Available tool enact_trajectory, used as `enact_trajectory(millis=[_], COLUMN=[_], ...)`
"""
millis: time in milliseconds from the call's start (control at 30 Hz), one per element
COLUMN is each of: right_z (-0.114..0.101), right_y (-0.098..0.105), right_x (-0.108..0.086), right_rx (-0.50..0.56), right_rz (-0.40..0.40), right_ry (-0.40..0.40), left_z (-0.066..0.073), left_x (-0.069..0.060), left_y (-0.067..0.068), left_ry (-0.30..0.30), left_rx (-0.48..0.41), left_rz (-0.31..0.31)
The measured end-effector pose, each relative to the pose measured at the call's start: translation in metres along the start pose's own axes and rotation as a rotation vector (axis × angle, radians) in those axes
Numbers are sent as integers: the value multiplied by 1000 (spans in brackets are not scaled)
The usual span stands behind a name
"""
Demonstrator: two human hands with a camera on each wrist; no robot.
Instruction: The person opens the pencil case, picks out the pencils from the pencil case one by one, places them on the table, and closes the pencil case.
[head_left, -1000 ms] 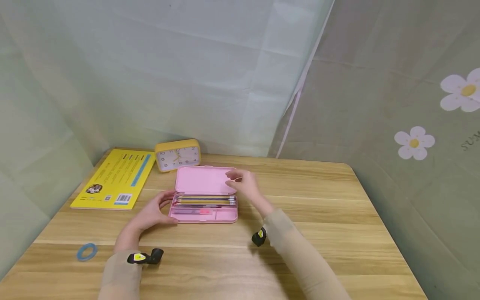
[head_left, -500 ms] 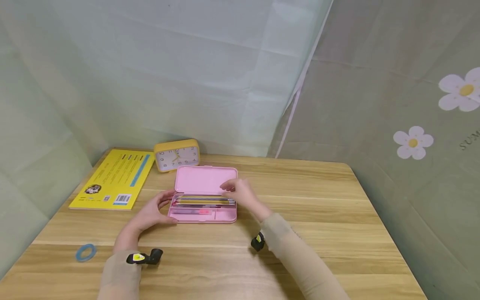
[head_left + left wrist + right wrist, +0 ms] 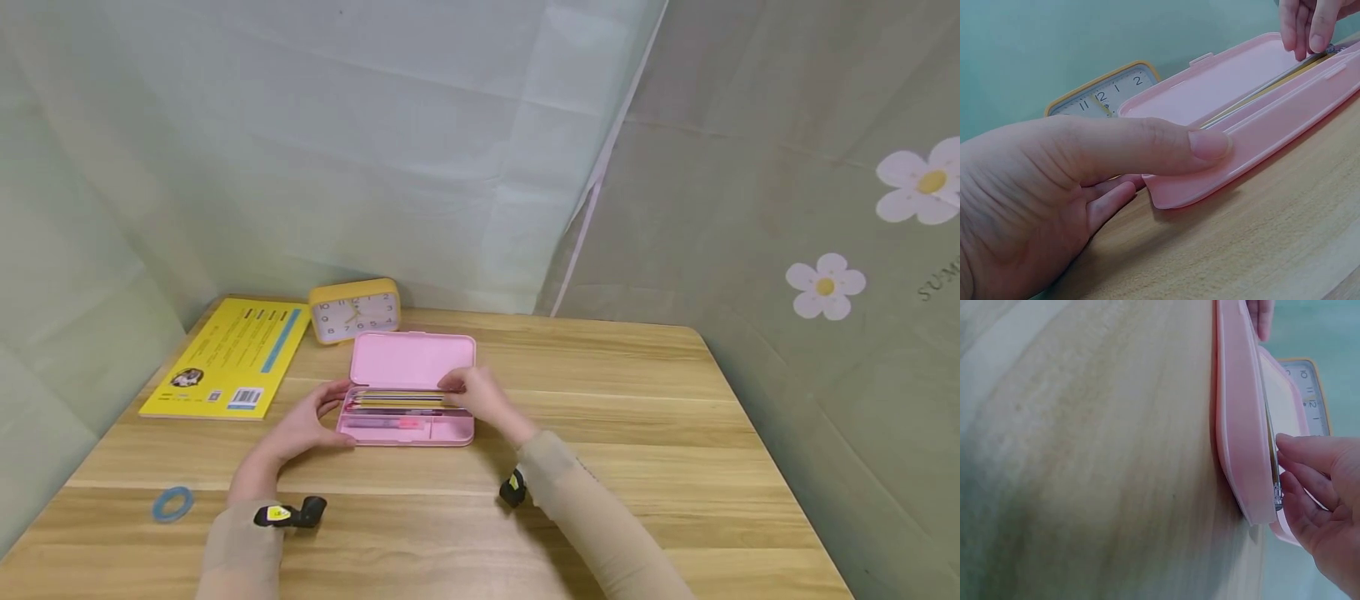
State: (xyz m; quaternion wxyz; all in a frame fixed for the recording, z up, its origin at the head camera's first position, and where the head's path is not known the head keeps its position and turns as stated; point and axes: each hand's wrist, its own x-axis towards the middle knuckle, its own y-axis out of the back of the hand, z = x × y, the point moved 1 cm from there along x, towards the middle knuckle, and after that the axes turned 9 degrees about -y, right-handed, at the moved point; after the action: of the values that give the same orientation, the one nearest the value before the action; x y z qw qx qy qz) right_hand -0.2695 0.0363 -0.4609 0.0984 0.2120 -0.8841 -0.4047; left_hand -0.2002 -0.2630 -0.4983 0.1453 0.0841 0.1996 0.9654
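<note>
A pink pencil case (image 3: 412, 360) lies on the table with its lid raised at the back. My left hand (image 3: 303, 429) grips its left end, the thumb along the front wall and the fingers at the left side. Several pencils (image 3: 397, 400) fill the rear compartment; a pen with a pink part (image 3: 386, 423) lies in the front one. Over the right end of the pencils is my right hand (image 3: 483, 396), its fingertips at the pencil ends. A gap shows between that thumb and fingers in the left wrist view, and a pencil end (image 3: 1277, 494) shows beside the fingers.
Behind the case stands a yellow alarm clock (image 3: 355, 312). A yellow book (image 3: 232, 358) lies at the back left, and a blue ring (image 3: 172, 504) at the front left. Curtains hang behind the wooden table (image 3: 637, 400).
My right hand has moved down and slightly left, from in front of the lid to the right ends of the pencils. The left hand and the case have stayed in place.
</note>
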Motion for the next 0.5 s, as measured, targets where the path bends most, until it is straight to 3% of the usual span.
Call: enact_trajectory(millis=[500], right_z=[-1], right_y=[-2], right_x=[1], right_rx=[-15], right_rz=[-3], right_ry=[14], left_z=[-1], left_x=[0], left_y=[-1], left_ry=[-5], left_rx=[8], left_rz=[-1])
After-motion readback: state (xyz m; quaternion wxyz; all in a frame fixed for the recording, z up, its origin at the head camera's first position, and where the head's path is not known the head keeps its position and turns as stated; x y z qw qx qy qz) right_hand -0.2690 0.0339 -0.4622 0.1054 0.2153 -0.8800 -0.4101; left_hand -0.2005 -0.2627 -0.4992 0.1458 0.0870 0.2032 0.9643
